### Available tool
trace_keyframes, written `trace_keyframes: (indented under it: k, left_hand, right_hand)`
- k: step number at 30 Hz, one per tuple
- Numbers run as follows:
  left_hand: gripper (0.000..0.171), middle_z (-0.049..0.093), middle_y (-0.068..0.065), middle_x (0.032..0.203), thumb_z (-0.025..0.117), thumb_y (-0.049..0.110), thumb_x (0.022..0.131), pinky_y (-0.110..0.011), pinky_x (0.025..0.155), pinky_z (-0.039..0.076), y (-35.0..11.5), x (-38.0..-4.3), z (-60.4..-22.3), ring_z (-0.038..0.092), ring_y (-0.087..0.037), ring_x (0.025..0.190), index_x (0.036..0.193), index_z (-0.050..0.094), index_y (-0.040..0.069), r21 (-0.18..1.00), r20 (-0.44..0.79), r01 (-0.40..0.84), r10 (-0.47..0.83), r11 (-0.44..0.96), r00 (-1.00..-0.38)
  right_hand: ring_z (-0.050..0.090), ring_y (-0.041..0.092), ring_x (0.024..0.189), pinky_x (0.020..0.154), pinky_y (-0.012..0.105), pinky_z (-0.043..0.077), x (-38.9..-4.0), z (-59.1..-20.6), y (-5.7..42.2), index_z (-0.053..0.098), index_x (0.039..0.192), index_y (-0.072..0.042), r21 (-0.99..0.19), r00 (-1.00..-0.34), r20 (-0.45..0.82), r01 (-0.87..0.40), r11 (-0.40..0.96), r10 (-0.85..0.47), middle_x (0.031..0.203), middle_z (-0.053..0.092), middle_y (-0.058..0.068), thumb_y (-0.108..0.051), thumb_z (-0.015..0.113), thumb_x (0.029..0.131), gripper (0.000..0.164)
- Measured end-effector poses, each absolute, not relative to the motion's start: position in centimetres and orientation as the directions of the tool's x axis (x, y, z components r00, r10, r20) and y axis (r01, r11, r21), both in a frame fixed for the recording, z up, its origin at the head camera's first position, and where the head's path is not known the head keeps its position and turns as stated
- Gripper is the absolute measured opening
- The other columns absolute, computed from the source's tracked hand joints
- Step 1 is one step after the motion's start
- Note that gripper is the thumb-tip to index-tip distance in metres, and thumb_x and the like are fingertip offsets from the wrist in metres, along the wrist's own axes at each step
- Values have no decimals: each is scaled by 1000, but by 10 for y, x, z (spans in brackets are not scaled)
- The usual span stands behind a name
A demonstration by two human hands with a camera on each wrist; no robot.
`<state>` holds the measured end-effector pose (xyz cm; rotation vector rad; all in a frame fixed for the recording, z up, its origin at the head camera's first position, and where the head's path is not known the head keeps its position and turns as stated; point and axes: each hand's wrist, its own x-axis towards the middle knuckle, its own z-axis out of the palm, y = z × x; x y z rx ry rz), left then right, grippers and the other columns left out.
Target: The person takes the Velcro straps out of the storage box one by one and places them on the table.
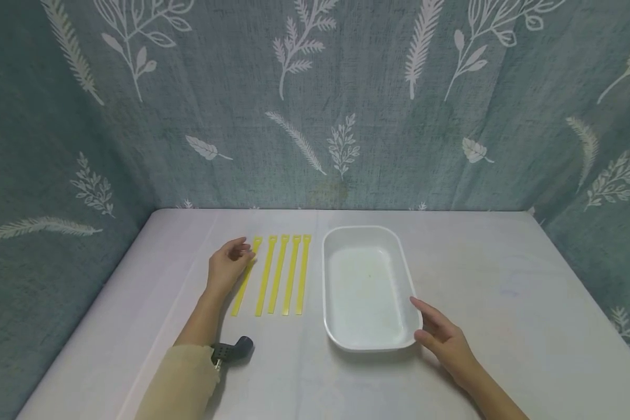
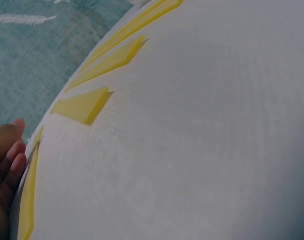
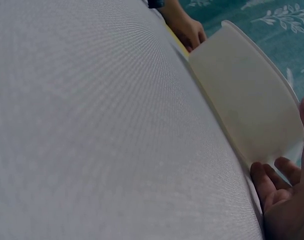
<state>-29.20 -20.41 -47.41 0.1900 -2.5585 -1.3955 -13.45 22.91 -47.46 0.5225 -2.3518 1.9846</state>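
Several yellow strips [image 1: 277,274], flat with a looped head at the far end, lie side by side on the table. My left hand [image 1: 230,265] is over the leftmost strip [image 1: 241,294], its fingers loosely bent and the fingertips right at the strip's upper part. In the left wrist view, that strip [image 2: 27,205] runs close beside the fingers. A white rectangular tray [image 1: 367,345] stands to the right of the strips, with nothing in it. My right hand [image 1: 443,341] is at the tray's near right corner, thumb and fingers extended along its rim and outer wall.
A white cloth covers the table [image 1: 504,280]. Around its back and sides hangs a grey-green curtain [image 1: 367,140] with a white leaf pattern. A dark wrist-worn camera [image 1: 236,349] sits on the left forearm, close over the cloth.
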Motion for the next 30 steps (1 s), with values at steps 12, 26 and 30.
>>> trace_keyframes:
  k: [12,26,30]
  left_hand:
    - [51,64,-11,118,70,21,86,-37,95,47,-217,-267,-458,60,-25,105,133,53,8,865,145,-4,-258,501,-955]
    - [48,64,-13,119,74,16,83,-39,95,47,-197,-231,-429,60,-27,110,126,58,4,748,479,332,-121,574,-870]
    - [51,63,-14,120,77,12,78,-44,97,44,-185,-224,-418,58,-30,112,126,58,3,660,560,424,-31,620,-828]
  right_hand:
    - [45,-8,122,92,16,46,-142,-445,234,29,146,-4,-984,-992,92,-104,143,-90,152,28,19,-9,49,99,52]
    - [22,2,140,109,10,23,-151,-416,255,17,150,-5,-872,-950,251,-305,383,-187,155,22,12,-5,42,99,57]
    - [7,35,145,115,54,12,-150,-408,253,10,153,-13,-848,-972,168,-226,480,-163,157,9,20,-19,49,99,67]
